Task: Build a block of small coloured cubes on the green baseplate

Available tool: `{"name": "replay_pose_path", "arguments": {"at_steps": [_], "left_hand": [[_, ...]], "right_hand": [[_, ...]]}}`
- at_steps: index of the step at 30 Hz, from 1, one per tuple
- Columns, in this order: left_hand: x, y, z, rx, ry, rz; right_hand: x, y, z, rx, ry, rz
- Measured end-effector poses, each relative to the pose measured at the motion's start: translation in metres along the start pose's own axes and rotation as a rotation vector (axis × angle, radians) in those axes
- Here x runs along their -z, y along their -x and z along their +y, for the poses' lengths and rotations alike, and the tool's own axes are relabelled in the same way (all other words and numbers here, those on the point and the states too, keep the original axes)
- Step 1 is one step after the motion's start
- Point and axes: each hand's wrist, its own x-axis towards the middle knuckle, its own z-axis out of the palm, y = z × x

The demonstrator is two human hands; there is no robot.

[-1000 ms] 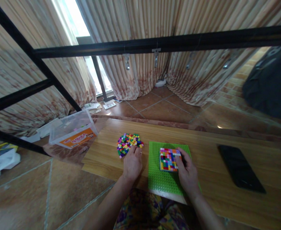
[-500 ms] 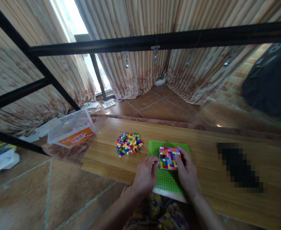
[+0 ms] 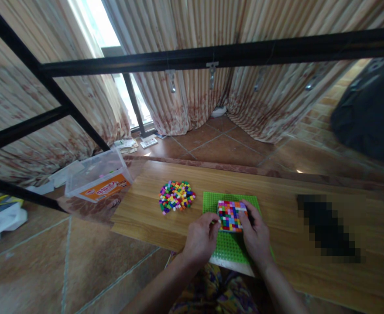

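Note:
A block of small multicoloured building bricks stands on a green studded baseplate on the wooden table. My right hand grips the block from its right side, thumb on top and fingers at the far edge. At the block's left side, my left hand is pinched closed, with a tiny pale brick apparently at the fingertips. Those fingertips are at or very near the block's left edge; contact cannot be made out. Left of the baseplate lies a heap of loose coloured bricks.
A clear plastic box with an orange label sits on the floor left of the table. A pixelated dark patch covers something on the table's right. A black metal frame crosses in front of the curtains.
My left hand has shifted slightly right, bringing its pinched fingertips closer to the block's left edge. My right hand and the block stay in place.

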Motion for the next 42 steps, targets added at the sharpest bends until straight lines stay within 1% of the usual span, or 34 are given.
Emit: {"name": "replay_pose_path", "arguments": {"at_steps": [6, 12, 18, 22, 27, 31, 36, 42], "left_hand": [[0.001, -0.001, 0.000, -0.046, -0.091, -0.029], [0.001, -0.001, -0.001, -0.092, -0.136, -0.042], [0.003, -0.001, -0.001, -0.164, -0.095, -0.027], [0.001, 0.000, -0.001, -0.176, -0.076, -0.001], [-0.005, 0.000, 0.000, -0.119, -0.055, 0.041], [-0.009, -0.002, 0.000, -0.035, 0.032, 0.073], [-0.011, -0.006, 0.003, 0.097, 0.228, 0.086], [-0.013, -0.010, 0.000, 0.192, 0.479, 0.072]], "right_hand": [[0.000, 0.000, 0.001, -0.011, 0.007, 0.000], [0.000, 0.000, 0.001, -0.001, -0.005, 0.003], [0.000, 0.000, 0.000, -0.007, 0.014, 0.000], [0.000, 0.000, 0.000, 0.019, 0.016, 0.008], [0.000, 0.000, 0.001, 0.017, 0.023, 0.007], [0.000, 0.000, 0.002, 0.008, 0.022, 0.004], [0.000, 0.000, 0.002, 0.022, 0.019, 0.005], [0.000, 0.000, 0.000, 0.027, 0.006, 0.009]]}}
